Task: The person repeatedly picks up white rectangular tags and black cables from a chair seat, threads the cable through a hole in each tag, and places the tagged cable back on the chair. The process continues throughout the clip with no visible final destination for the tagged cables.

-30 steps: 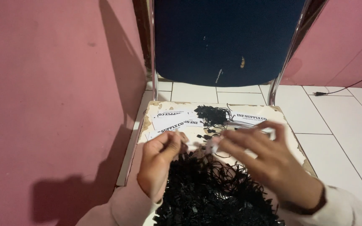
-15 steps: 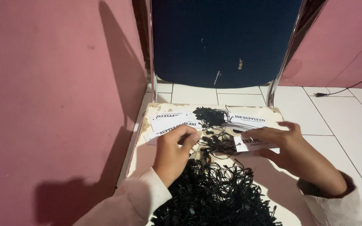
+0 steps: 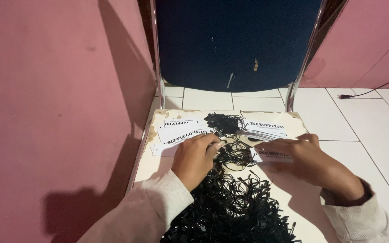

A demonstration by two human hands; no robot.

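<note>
- right up close there's a big heap of black string loops (image 3: 230, 211) spilling over the near end of the board (image 3: 293, 198), looks like plenty of them not used yet
- left hand (image 3: 194, 157) sits at the top of that heap, fingers curled in with the tips pinched on a few strands, so pretty much closed, though I can't tell how many it's actually got
- right hand (image 3: 314, 164) lies flat-ish with fingers stretched toward the middle, tips pressing on a white card tag (image 3: 273, 154) just beside the strings; looks more like pinning it down than gripping it
- past the hands, more white tags (image 3: 181, 132) fanned out on the left and another bunch (image 3: 266, 130) on the right, with a smaller tangle of black strings (image 3: 223, 123) between them, so some seem already strung
- further back, a dark blue chair (image 3: 235, 45) with metal legs, white floor tiles (image 3: 374, 130) and pink walls (image 3: 55, 103)
</note>
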